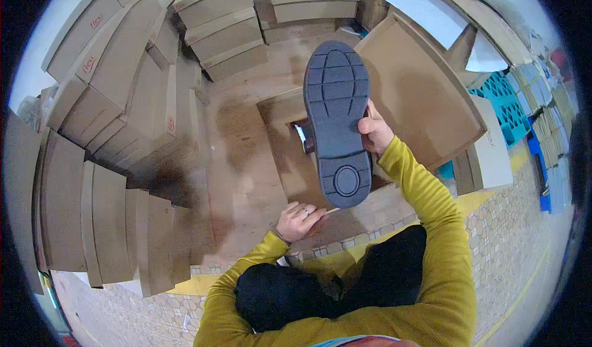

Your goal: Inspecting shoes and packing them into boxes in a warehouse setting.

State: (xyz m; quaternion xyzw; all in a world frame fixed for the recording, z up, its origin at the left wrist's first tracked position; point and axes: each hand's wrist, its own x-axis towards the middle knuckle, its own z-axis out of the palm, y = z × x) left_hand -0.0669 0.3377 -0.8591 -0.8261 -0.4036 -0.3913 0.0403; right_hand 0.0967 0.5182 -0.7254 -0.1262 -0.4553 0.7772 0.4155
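Observation:
A shoe (337,125) is held up with its dark grey, grooved sole toward me, toe away and heel near me. My right hand (376,130) grips its right side, thumb on the sole edge and the other fingers hidden behind. A dark brown part of the shoe's upper juts out at its left. My left hand (300,221), a ring on one finger, is closed just left of and below the heel. A thin pale strip (333,211) shows between its fingertips and the heel; I cannot tell what it is. Behind the shoe lies an open cardboard box (277,162).
Stacks of brown shoe boxes (105,100) rise on the left, with more boxes (314,0) at the back. A large shallow cardboard tray (419,88) leans at the right. Beyond it are a teal plastic crate (505,110) and bundles of flat stock (549,125).

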